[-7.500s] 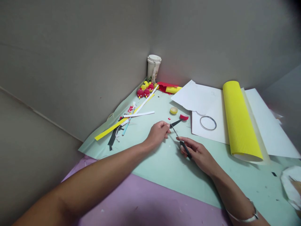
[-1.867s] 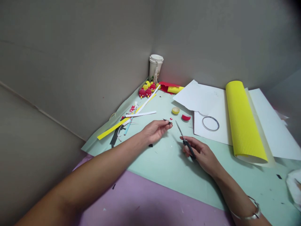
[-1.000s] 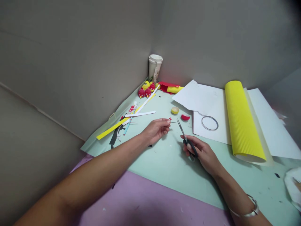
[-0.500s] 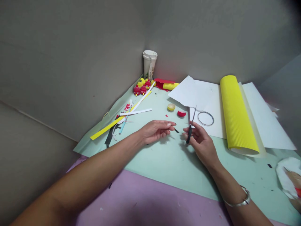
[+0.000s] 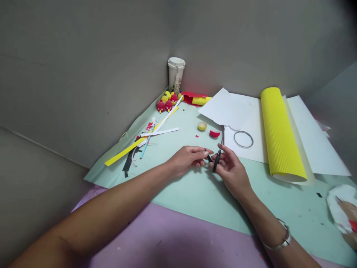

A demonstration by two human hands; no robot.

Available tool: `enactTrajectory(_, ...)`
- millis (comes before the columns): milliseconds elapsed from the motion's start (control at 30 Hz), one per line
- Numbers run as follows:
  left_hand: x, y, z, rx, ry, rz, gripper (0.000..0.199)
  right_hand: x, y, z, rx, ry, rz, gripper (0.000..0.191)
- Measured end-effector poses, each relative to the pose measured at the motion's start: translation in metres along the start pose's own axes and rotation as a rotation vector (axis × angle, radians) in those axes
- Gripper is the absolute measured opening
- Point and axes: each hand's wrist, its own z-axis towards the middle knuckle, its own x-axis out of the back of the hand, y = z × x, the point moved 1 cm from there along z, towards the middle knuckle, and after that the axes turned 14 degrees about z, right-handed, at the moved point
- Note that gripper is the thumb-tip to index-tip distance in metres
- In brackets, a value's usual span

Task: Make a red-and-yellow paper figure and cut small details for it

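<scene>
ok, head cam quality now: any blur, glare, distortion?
Head view: soft, even light, no glare; faint shadows under the left hand and right hand; scissors slightly soft; wide-angle bend at the edges, top-right corner vignetted dark.

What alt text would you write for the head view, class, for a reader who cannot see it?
Over a pale green paper sheet, the right hand holds black-handled scissors upright, while the left hand pinches a small black paper scrap beside them. A yellow corrugated paper roll lies to the right.

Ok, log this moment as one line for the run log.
left hand: pinching small black paper scrap | right hand: holding scissors, blades up | hands meeting over green mat
</scene>
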Motion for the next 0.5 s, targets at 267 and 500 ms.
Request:
enactTrajectory(267, -0.007, -0.002, -0.003, -0.113, 0.051, 0.267, 0.022, -0.002, -0.005, 0.001, -0.071, -0.002, 0.001, 0.068)
enactTrajectory(500, 0.005, 0.004, 0.001, -0.111, 0.227, 0.253, 0.018, 0.001, -0.009, -0.004, -0.116, -0.077, -0.179, 0.054)
